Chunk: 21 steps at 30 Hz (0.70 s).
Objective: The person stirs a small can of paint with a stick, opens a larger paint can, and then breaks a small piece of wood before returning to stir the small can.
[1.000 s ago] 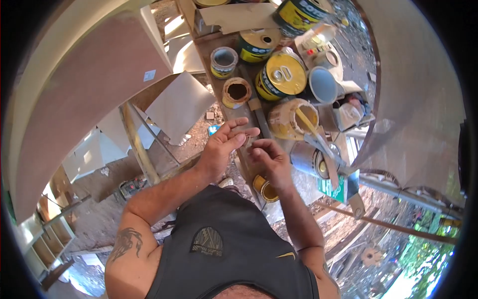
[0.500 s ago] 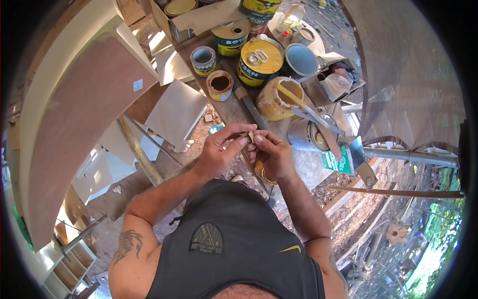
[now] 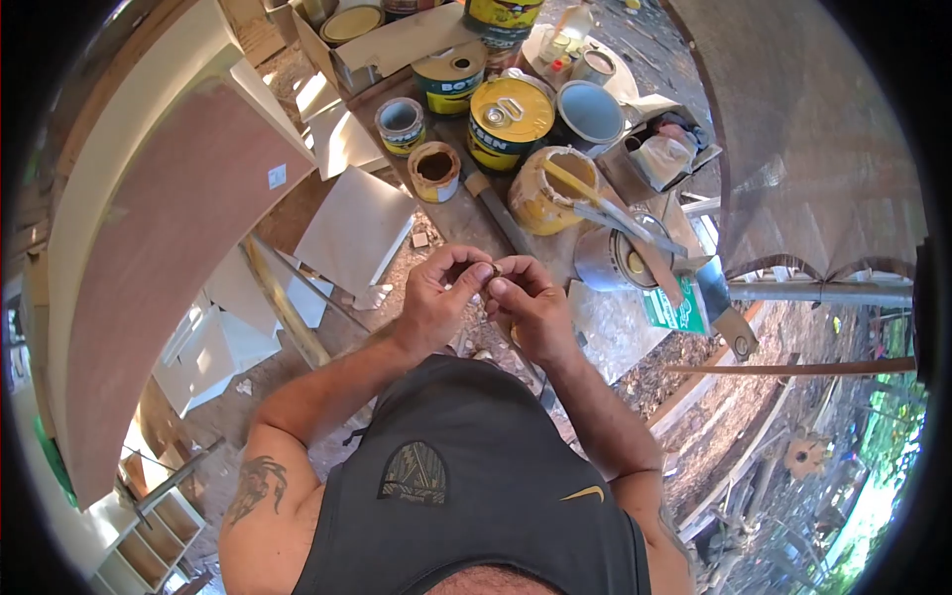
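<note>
Close in front of my chest, my left hand [image 3: 440,295] and my right hand [image 3: 534,305] meet at the fingertips. Pinched between both thumbs and forefingers is a small brownish piece [image 3: 497,269], mostly covered by the fingers; I cannot tell what it is. Just beyond my hands stands the work table, with a dark flat bar [image 3: 503,220] lying on it. Near that bar are a small rust-stained open can [image 3: 434,171] and a large yellow-smeared pot [image 3: 541,205] with a brush [image 3: 575,182] laid across its mouth.
Paint cans [image 3: 510,111] crowd the table's far side, near an open grey-blue container [image 3: 591,111]. A putty knife [image 3: 721,293] and a green-and-white packet [image 3: 676,309] lie at the right. White boards [image 3: 354,230] lean at the left, beside a large curved panel [image 3: 178,238].
My fingertips have closed in around the small piece, which now shows less. My right hand has shifted slightly left, towards my left hand. The view has tilted a little.
</note>
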Each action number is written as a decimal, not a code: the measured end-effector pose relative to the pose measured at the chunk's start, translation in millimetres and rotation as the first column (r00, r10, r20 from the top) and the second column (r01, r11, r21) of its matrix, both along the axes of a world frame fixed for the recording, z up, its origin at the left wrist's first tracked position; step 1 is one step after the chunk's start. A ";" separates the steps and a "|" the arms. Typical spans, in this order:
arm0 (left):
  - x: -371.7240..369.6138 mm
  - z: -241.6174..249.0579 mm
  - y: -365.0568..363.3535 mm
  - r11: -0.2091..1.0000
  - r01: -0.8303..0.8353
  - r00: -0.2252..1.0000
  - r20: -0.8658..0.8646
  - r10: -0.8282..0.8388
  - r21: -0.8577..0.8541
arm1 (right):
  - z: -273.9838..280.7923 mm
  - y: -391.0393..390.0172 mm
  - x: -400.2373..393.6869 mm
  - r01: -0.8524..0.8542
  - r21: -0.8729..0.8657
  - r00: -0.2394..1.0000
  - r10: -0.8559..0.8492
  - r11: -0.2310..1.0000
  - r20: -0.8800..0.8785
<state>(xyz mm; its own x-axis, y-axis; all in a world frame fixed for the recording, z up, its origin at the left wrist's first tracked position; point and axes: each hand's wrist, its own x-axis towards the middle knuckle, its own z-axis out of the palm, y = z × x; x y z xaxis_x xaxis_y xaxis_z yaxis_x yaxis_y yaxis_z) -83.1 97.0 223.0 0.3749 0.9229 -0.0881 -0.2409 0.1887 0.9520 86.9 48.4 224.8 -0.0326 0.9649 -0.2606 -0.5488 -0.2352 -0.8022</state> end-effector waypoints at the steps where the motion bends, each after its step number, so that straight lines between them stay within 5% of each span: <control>1: 2.3 0.1 -1.5 1.000 -0.015 0.999 0.036 0.015 -0.026 | -0.8 -0.2 -0.2 0.007 -0.003 0.999 -0.007 1.000 0.032; 7: -0.3 10.9 2.0 0.955 0.039 0.999 0.017 -0.036 -0.294 | 2.4 1.8 3.1 0.047 -0.034 0.962 -0.036 0.998 0.270; 10: -3.5 6.8 9.2 0.990 0.100 0.988 -0.104 -0.111 -0.103 | 8.6 1.3 8.8 -0.006 -0.011 0.887 0.010 1.000 0.462; 13: -7.7 24.5 10.1 0.911 0.204 0.933 -0.353 -0.069 0.360 | 14.0 2.7 16.6 -0.083 0.032 0.826 0.051 0.996 0.561; 21: -7.3 13.0 17.7 0.981 0.182 0.975 -0.114 -0.188 -0.060 | 15.0 -0.8 17.3 -0.026 0.074 0.861 -0.016 0.997 0.508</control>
<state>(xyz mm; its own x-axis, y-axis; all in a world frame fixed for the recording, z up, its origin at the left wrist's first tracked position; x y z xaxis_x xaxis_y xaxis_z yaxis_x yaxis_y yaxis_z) -90.4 114.8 235.9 0.5229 0.8319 -0.1860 -0.0831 0.2669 0.9601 104.2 47.6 239.8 0.0794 0.9824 -0.1688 -0.0594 -0.1644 -0.9846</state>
